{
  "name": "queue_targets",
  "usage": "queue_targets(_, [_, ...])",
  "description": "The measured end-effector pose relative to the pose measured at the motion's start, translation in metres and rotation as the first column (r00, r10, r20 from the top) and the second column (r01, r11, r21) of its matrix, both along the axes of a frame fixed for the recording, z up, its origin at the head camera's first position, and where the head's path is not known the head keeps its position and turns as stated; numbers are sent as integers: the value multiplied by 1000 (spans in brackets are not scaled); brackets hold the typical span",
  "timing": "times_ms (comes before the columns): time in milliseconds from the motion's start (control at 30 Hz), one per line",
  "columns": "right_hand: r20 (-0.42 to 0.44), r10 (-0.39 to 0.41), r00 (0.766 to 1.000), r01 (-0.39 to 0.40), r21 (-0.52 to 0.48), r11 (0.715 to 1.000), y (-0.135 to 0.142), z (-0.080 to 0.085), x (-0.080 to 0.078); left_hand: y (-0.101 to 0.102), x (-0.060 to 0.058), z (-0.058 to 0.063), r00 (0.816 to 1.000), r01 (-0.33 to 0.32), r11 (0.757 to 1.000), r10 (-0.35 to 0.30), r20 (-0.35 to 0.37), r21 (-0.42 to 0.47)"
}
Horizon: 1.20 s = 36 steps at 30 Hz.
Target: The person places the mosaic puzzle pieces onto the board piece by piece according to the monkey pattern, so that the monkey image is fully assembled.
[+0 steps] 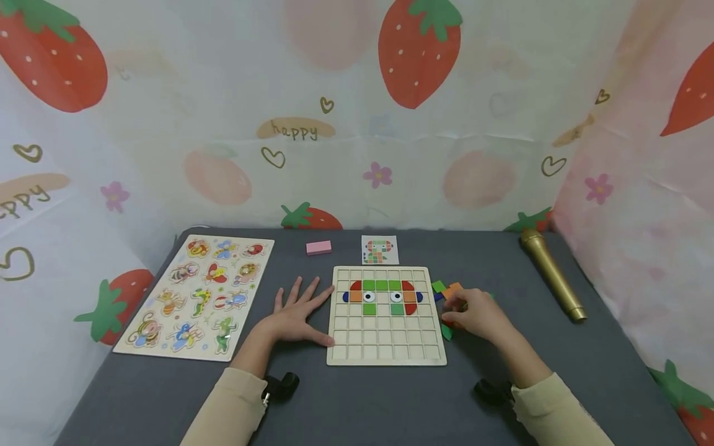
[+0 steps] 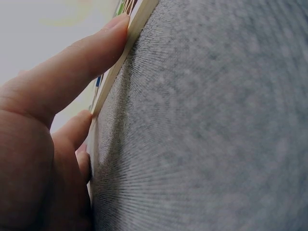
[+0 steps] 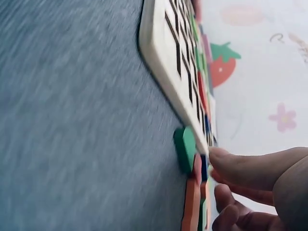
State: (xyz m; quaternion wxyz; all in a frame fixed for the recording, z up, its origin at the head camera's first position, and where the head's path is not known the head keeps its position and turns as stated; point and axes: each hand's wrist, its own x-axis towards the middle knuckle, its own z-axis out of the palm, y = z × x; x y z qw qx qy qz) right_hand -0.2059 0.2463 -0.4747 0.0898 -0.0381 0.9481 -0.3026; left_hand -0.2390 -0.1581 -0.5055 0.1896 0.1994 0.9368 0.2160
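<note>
A pale wooden grid board (image 1: 387,356) holds a row pattern of red, green, orange and blue tiles with two eye tiles (image 1: 396,297). My left hand (image 1: 295,313) lies spread at its left side, thumb and index fingertip touching the board's edge (image 2: 113,79). At the right side, my right hand (image 1: 474,316) is bent over loose coloured tiles, thumb and fingertips close to them. A green tile (image 3: 185,149) and an orange tile (image 3: 191,204) lie beside the board there. I cannot tell whether the right fingertips pinch a tile.
A small pattern card (image 1: 380,250) lies behind the board, with a pink block (image 1: 318,248) to its left. A wooden insect picture board (image 1: 189,297) covers the table's left side. The gold microphone (image 1: 552,275) lies at the right. A strawberry-print cloth hangs behind.
</note>
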Motion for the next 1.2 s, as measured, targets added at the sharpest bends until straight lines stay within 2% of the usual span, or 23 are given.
queue_targets(333, [48,1,999,-1,-3,1000,10,-7,1,-1,1,0,1000,-4,1000,4,3,7])
queue_targets(867, [37,31,999,-33,30,999,6,-10,0,-1,1,1,1000,-7,1000,7,0,4])
queue_targets(1033, [57,44,997,-45,14,999,6,-6,-4,-2,1,-2,1000,-5,1000,5,1,5])
queue_targets(1200, [28,59,998,-59,-5,998,4,1,-8,-1,0,-1,1000,-3,1000,3,2,1])
